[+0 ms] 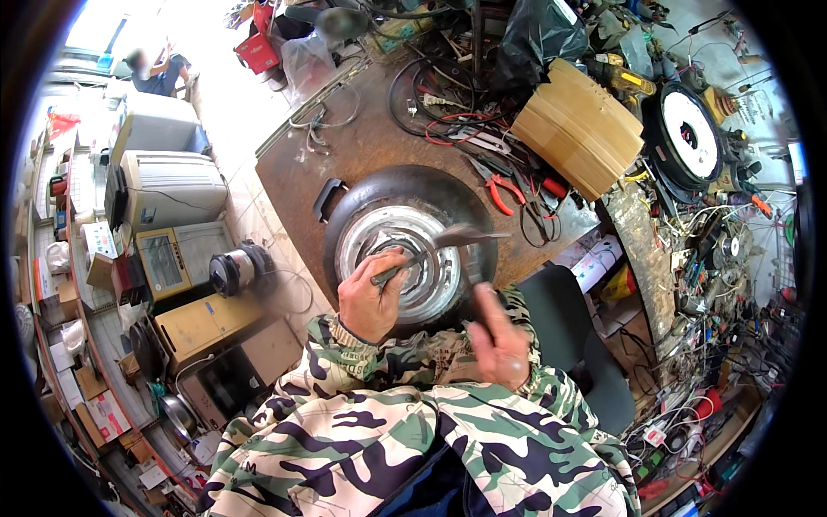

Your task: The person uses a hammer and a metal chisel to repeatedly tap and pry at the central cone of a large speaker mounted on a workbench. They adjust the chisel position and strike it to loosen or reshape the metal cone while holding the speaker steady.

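A dark round pan-like appliance [362, 201] with a scuffed silver ringed centre and a black side handle [329, 198] rests on the rusty workbench [289, 185]. My left hand [372, 302] is closed around the dark handle of a thin tool [412, 261], held over the rings. My right hand [501, 345], blurred, grips what looks like a hammer [465, 258]; its head is over the upper right of the rings, near or touching the thin tool. I cannot tell whether they touch.
Red pliers [501, 194], cables and a cardboard piece [575, 125] lie at the bench's back right. A black chair [556, 327] is at my right, beside a cluttered side bench [706, 284]. Appliances and shelves line the left. Another person [158, 73] sits far back left.
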### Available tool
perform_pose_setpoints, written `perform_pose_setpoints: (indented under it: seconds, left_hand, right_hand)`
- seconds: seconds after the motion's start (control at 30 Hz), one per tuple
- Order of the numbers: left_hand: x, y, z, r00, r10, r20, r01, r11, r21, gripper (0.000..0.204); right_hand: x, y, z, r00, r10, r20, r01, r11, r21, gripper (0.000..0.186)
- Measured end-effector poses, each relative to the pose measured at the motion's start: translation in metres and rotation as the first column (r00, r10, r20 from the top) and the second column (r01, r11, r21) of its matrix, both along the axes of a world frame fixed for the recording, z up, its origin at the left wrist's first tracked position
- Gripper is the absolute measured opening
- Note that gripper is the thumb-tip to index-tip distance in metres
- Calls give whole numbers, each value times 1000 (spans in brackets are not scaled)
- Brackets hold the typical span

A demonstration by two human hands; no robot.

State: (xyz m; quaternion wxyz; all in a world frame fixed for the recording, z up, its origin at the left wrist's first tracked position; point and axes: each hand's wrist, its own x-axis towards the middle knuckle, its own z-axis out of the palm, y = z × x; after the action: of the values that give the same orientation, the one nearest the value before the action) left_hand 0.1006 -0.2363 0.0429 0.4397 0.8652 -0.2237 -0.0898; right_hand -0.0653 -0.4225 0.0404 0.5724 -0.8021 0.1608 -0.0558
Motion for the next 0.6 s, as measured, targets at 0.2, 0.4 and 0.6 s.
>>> perform_pose_setpoints:
  seconds: [0.2, 0.4, 0.6]
  left_hand:
    - [-1, 3, -7, 1000, -1, 31, 2, 1000, -26, 17]
    - [0, 7, -10, 1000, 5, 10, -5, 1000, -9, 17]
    - [4, 6, -7, 998, 8, -58, -11, 999, -50, 18]
  right_hand:
    - [1, -1, 12, 991, -125, -55, 128, 990, 54, 64]
    - [4, -1, 1, 994, 57, -95, -54, 998, 41, 63]
    - [-6, 2, 10, 960, -205, -193, 237, 958, 160, 59]
